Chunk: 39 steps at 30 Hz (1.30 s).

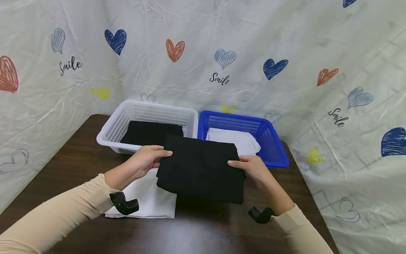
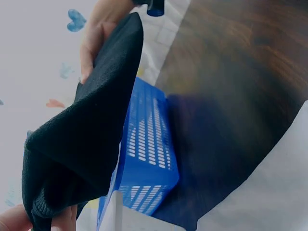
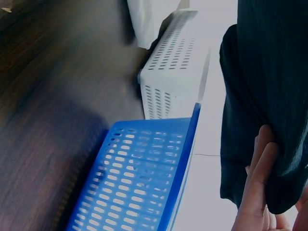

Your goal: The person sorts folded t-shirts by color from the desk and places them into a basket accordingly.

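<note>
A folded black cloth [image 1: 201, 169] is held up above the table, in front of the two baskets. My left hand [image 1: 146, 160] pinches its left edge, thumb on the near face. At the other edge my right hand [image 1: 252, 168] grips the cloth the same way. Close up, the left wrist view shows the black cloth [image 2: 86, 130] bent in layers between both hands. In the right wrist view, fingers [image 3: 260, 178] lie against the cloth's underside. Below it, a folded white cloth [image 1: 152, 199] lies on the table, partly covered from sight.
A white basket [image 1: 109, 141] at the back left holds a folded black cloth [image 1: 152, 131]. Beside it, a blue basket [image 1: 276, 155] holds a folded white cloth [image 1: 233, 139]. Both stand on the dark wooden table [image 1: 76, 158], before a heart-printed curtain [image 1: 196, 21].
</note>
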Available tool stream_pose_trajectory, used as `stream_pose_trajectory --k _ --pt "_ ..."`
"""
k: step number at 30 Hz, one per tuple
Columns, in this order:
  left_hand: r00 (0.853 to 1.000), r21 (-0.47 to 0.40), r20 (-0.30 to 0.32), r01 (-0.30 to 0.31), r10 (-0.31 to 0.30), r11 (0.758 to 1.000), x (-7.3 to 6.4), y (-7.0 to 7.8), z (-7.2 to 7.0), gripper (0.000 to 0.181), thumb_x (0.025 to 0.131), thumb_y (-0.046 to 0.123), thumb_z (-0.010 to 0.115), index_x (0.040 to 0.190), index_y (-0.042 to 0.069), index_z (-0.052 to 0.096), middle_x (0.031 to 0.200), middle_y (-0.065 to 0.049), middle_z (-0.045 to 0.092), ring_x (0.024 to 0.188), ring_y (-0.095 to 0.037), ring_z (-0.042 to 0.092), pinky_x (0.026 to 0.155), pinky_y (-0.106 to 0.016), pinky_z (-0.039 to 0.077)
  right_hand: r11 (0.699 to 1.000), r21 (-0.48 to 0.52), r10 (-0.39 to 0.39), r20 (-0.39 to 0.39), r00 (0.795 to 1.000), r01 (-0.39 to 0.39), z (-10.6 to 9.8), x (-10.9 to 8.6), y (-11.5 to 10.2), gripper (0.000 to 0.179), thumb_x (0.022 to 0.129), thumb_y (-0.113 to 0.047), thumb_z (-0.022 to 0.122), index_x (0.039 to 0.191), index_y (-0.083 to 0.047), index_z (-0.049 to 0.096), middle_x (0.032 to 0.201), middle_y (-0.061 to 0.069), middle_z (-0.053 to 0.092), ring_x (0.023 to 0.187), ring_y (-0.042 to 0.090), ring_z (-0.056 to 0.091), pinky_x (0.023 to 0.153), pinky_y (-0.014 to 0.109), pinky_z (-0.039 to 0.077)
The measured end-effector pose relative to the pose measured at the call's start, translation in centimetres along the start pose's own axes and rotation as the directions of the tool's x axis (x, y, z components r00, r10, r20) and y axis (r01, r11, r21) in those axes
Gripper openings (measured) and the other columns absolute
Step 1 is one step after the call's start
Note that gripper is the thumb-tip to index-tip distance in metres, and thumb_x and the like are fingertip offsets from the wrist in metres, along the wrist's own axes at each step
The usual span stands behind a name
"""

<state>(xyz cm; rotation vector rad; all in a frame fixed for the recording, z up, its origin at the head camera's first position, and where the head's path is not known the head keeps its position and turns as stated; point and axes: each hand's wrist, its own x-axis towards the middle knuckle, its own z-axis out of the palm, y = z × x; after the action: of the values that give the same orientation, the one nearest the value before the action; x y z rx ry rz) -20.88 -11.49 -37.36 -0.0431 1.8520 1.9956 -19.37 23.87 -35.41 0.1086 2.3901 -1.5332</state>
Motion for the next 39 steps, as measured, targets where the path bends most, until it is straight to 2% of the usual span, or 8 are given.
stream_pose_trajectory --k 14,20,27,34,39 --pt "0.999 0.001 -0.047 0.013 -0.013 1.0 0.6 1.4 -2.0 0.068 0.093 0.013 0.068 0.147 -0.011 0.035 0.088 0.01 0.072 0.079 -0.005 0.073 0.077 -0.027 0.062 1.0 0.003 0.016 0.009 1.0 -0.016 1.1 2.3 -1.8 0.045 0.088 -0.036 0.076 0.116 -0.001 0.071 0.076 -0.008 0.073 0.07 0.008 0.065 0.074 0.024 0.056" --pt "0.997 0.01 -0.069 0.018 -0.017 1.0 0.8 2.0 -2.9 0.07 0.093 0.014 0.069 0.149 -0.009 0.034 0.087 0.011 0.071 0.08 -0.004 0.072 0.077 -0.026 0.062 1.0 -0.003 -0.006 0.011 1.0 0.006 1.6 3.1 -2.6 0.04 0.087 -0.036 0.076 0.109 -0.003 0.074 0.063 -0.009 0.063 0.061 0.009 0.055 0.071 0.024 0.051" --pt "0.997 0.017 -0.076 0.018 -0.016 1.0 0.7 2.4 -3.7 0.073 0.094 0.014 0.068 0.151 -0.009 0.029 0.086 0.012 0.07 0.079 -0.003 0.072 0.077 -0.024 0.061 1.0 0.005 -0.013 0.014 1.0 0.013 2.2 4.0 -3.1 0.043 0.087 -0.035 0.076 0.116 -0.003 0.073 0.079 -0.004 0.076 0.074 0.012 0.071 0.079 0.027 0.058" --pt "0.998 0.001 -0.055 -0.006 0.006 1.0 0.7 2.6 -4.2 0.066 0.095 0.013 0.065 0.148 -0.011 0.034 0.082 0.012 0.073 0.076 -0.004 0.073 0.074 -0.024 0.061 1.0 0.018 -0.018 0.013 1.0 0.018 2.6 4.5 -3.6 0.045 0.087 -0.035 0.076 0.117 -0.002 0.072 0.084 -0.003 0.076 0.075 0.01 0.071 0.077 0.026 0.059" --pt "0.998 0.001 -0.065 -0.005 0.005 1.0 0.9 2.7 -4.7 0.063 0.096 0.012 0.065 0.146 -0.011 0.036 0.08 0.012 0.073 0.073 -0.004 0.073 0.072 -0.024 0.061 0.998 0.05 -0.023 0.033 0.999 0.022 3.0 5.0 -3.8 0.047 0.088 -0.034 0.076 0.12 0.0 0.07 0.086 -0.002 0.076 0.075 0.01 0.072 0.076 0.026 0.06"
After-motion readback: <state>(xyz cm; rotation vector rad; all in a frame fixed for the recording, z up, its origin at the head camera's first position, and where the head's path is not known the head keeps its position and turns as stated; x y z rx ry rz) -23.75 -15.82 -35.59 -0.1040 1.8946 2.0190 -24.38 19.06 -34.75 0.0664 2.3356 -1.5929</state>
